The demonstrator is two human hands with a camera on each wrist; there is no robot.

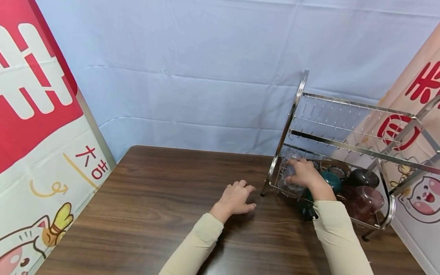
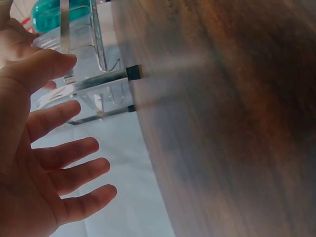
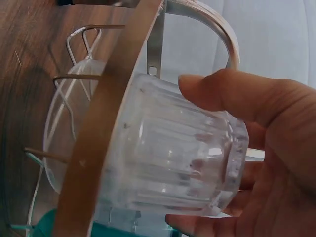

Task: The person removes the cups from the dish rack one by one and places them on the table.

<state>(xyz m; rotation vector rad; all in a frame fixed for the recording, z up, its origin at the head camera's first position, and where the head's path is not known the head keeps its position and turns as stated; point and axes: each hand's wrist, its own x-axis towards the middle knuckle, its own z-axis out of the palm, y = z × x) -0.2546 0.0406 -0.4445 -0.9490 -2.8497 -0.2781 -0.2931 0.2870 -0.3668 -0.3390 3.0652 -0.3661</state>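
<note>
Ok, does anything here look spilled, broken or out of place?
Nothing stands out. The clear glass in the right hand is rim-down in the rack, which seems ordinary, and no spill shows on the tabletop. Fine cracks would be hard to see.

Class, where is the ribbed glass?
In the head view's right half, the glass is in the right hand, at the left end of the rack.

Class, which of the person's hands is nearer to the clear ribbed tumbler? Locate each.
Right. The right hand grips the clear ribbed tumbler; the left hand is apart from it, over the tabletop left of the wire rack.
</note>
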